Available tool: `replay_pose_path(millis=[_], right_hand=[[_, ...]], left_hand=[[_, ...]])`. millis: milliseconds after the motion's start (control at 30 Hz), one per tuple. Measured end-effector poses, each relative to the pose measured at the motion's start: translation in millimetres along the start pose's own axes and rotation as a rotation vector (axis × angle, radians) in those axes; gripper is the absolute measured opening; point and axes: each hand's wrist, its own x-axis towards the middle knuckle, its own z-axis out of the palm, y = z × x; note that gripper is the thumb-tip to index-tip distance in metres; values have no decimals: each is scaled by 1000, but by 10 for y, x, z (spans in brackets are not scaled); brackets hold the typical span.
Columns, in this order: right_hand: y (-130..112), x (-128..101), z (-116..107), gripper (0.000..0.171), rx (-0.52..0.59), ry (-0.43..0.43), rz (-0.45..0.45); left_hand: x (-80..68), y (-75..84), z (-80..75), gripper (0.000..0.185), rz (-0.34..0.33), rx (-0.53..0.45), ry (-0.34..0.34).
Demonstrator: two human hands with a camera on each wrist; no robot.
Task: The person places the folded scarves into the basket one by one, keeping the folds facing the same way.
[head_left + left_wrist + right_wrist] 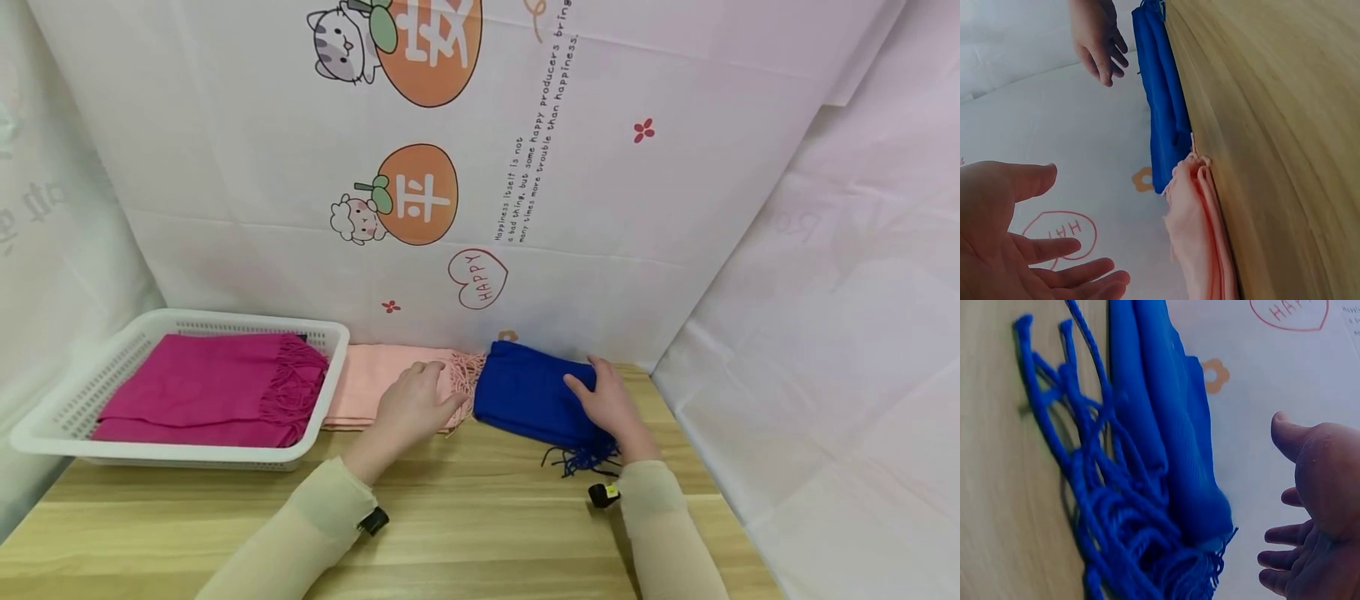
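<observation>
A folded blue scarf (528, 393) with fringe lies on the wooden table against the back wall. My right hand (611, 408) hovers by its right end, fingers spread and apart from the cloth, as the right wrist view shows. To its left lies a folded pink scarf (367, 379), its fringe touching the blue one. Above the pink scarf is my left hand (412, 402), thumb and fingers parted, holding nothing. A folded magenta scarf (195, 379) sits in the white plastic basket (341, 350) at the left.
White printed sheets form the back wall (570, 292) and both sides, close behind the scarves. The wooden table (480, 533) extends toward me in front of them. The basket's right side stands against the pink scarf.
</observation>
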Motion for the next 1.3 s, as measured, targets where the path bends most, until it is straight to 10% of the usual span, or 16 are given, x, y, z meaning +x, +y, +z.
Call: replay_pose_path(millis=[1300], right_hand=[[498, -2, 10, 104, 63, -73, 143]], left_hand=[[383, 293, 671, 81, -22, -82, -164]])
